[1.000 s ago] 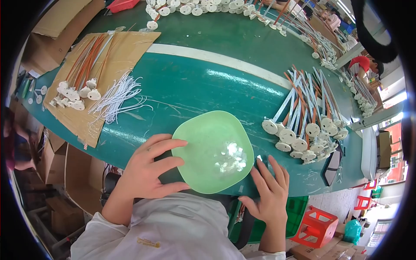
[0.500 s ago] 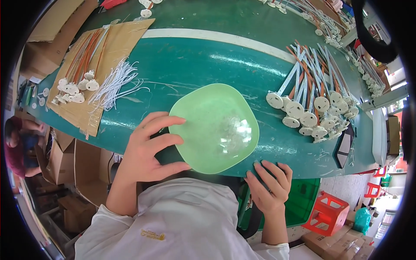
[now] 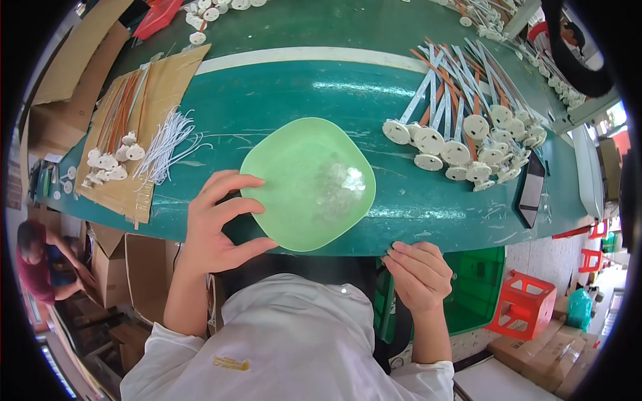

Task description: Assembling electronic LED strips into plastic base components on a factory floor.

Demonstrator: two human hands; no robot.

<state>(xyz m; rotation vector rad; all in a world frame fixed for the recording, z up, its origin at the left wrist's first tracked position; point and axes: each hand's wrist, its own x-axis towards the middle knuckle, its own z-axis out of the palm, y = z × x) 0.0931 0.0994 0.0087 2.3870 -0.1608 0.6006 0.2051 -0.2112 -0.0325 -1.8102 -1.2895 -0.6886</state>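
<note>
A light green bowl [image 3: 284, 150] with rounded corners stands near the table's front edge. Small clear, glinting pieces [image 3: 338, 200] lie in its right half, too fine to tell their kind. My left hand [image 3: 217, 224] curves round the bowl's left side, thumb and fingertips on the rim, fingers apart. To the bowl's right, at the table edge, my right hand [image 3: 420, 274] is closed, its fingers together and thumb tucked against them. Whatever is in that pinch, if anything, is too small or hidden to name.
White round discs on metal and brown strips [image 3: 455, 150] are heaped at right, by a black flat case [image 3: 531, 190]. At left, cardboard [image 3: 144, 194] carries similar pieces and white ties [image 3: 167, 147]. Below are a green crate [image 3: 475, 294] and red stool [image 3: 525, 304]. Another person [image 3: 37, 260] sits at far left.
My right hand's fingers have drawn together from a stretched pose at the table edge. My left hand stays at the bowl's rim. The whole view has shifted a little.
</note>
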